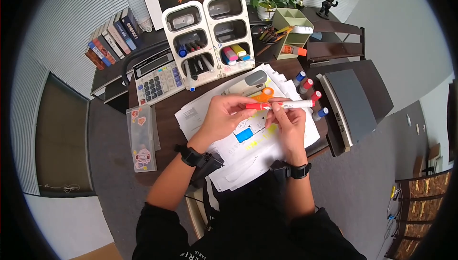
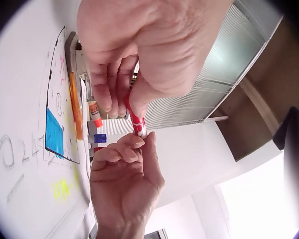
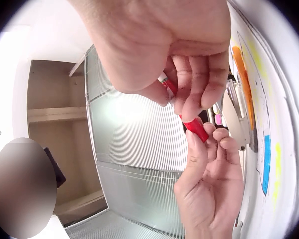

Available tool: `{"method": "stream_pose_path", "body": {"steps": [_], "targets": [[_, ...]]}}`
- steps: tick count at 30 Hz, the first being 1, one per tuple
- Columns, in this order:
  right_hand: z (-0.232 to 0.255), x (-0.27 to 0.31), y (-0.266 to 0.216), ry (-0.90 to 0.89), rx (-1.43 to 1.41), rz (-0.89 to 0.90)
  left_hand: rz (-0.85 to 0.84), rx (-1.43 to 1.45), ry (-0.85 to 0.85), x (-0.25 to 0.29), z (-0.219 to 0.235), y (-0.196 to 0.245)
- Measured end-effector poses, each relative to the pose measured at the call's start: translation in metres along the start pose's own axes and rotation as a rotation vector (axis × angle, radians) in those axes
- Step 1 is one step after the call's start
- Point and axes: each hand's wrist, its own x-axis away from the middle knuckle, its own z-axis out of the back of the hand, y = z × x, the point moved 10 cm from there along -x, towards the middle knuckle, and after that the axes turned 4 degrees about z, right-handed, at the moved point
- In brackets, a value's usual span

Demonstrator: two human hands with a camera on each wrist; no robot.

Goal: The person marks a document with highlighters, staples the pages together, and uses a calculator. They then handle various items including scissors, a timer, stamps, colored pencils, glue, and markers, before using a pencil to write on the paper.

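Observation:
A marker (image 1: 291,104) with a white barrel and red cap is held level over the papers, between both hands. My left hand (image 1: 222,116) pinches the red cap end (image 3: 197,130) between thumb and fingers. My right hand (image 1: 289,128) grips the barrel side, thumb on top; in the right wrist view its curled fingers hide part of the marker. Just behind the hands lie scissors with orange handles (image 1: 267,94). Under the hands, a sheet of paper (image 1: 229,152) carries a blue-filled rectangle (image 1: 244,135), yellow strokes and pencilled figures.
Several capped markers, including a blue one (image 1: 320,113), stand along the papers' right edge. Behind are a white organizer (image 1: 219,64), a calculator (image 1: 155,81) and a green holder (image 1: 296,23). A sticker-covered case (image 1: 142,140) lies left. A dark grey machine (image 1: 350,100) stands right.

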Motion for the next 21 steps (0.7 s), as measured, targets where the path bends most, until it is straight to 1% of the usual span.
{"method": "stream_pose_path", "body": {"steps": [2,3,4,5,6,8,10,12,13,14,16,17,18,20,21], "targets": [[-0.001,0.001,-0.002,0.030,0.034,0.028,0.054,0.063,0.000,0.001,0.000,-0.003],[-0.003,0.002,0.000,0.027,0.032,0.029,0.021,0.091,0.027,0.001,0.001,-0.006],[-0.006,0.003,-0.002,0.020,0.055,0.070,0.020,0.089,0.028,0.002,0.001,-0.008],[-0.009,0.004,-0.005,0.015,0.079,0.111,-0.023,0.070,0.038,0.004,0.002,-0.005],[-0.012,0.006,-0.005,0.013,0.077,0.112,-0.069,0.049,0.050,0.006,0.003,0.000],[-0.017,0.011,-0.010,0.046,0.104,0.146,-0.082,0.050,0.065,0.008,0.002,0.006],[-0.019,0.009,-0.009,0.043,0.059,0.151,-0.102,0.045,0.084,0.010,0.002,0.012],[-0.018,0.005,-0.003,0.045,-0.074,0.087,-0.177,0.016,0.141,0.013,0.004,0.024],[-0.014,0.004,-0.001,0.034,0.024,0.025,-0.211,0.004,0.165,0.014,0.004,0.029],[-0.011,0.004,-0.004,0.036,0.005,0.038,-0.217,-0.017,0.157,0.015,0.002,0.036],[-0.004,0.008,-0.006,0.023,0.152,0.039,-0.476,-0.465,0.224,0.027,-0.007,0.081],[0.001,0.011,-0.010,0.019,0.158,0.099,-0.551,-0.500,0.308,0.033,-0.004,0.093],[0.009,0.014,-0.013,0.043,0.210,0.173,-0.558,-0.522,0.299,0.034,-0.002,0.101],[0.024,0.020,-0.014,0.145,0.300,0.132,-0.700,-0.720,0.462,0.051,0.007,0.131],[0.028,0.023,-0.010,0.161,0.278,0.134,-0.731,-0.824,0.490,0.057,0.010,0.140]]}}
